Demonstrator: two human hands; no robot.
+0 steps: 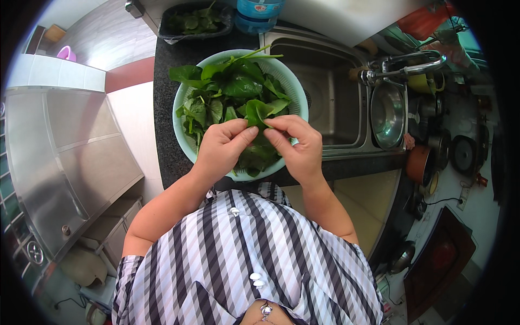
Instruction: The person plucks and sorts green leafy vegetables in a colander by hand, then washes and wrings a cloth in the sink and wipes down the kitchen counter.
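Both my hands meet over a pale green plastic basin [300,87] heaped with leafy greens [243,81]. Between them is a green leaf [257,113], pinched on its left side by the thumb and forefinger of my left hand [222,144]. The thumb and forefinger of my right hand [298,144] grip the same leaf or its stem from the right; which part is hard to tell. Several stems stick out past the basin's far rim.
The basin stands on a dark speckled counter [168,146], left of a steel sink [329,89] with a chrome faucet [406,69]. Beyond it are a plastic-lined container of greens [195,22] and a large blue water bottle [258,16]. A metal bowl [388,115] sits at the sink's right.
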